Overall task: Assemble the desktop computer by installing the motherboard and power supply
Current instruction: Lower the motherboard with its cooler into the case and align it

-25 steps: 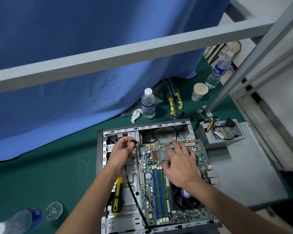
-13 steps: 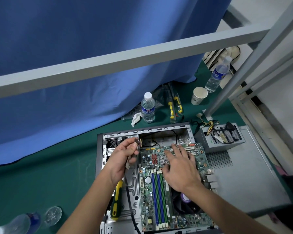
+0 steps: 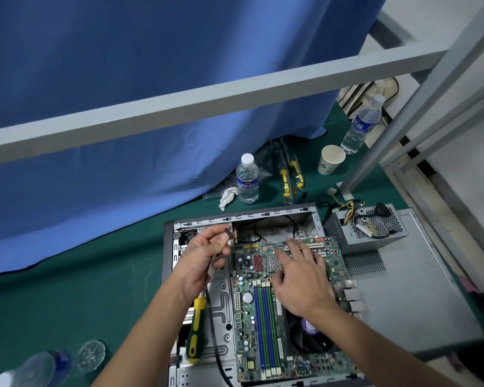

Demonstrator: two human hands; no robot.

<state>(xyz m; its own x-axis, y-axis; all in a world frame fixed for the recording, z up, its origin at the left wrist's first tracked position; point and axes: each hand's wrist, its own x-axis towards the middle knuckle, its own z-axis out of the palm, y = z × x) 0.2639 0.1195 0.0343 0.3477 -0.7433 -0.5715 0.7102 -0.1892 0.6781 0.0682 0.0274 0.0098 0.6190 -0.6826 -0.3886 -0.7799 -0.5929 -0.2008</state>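
On the green worktop (image 3: 67, 297), a water bottle (image 3: 247, 182) stands before the blue curtain (image 3: 151, 79), a paper cup (image 3: 331, 159) and second bottle (image 3: 361, 127) far right.

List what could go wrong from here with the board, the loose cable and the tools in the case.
1. The right hand lies flat on the motherboard; pressing could flex it or stress components.
2. The left hand pinches a small cable connector at the board's corner; the cable might get trapped beneath.
3. The screwdriver lies loose inside the case beside the board and could slide against it.
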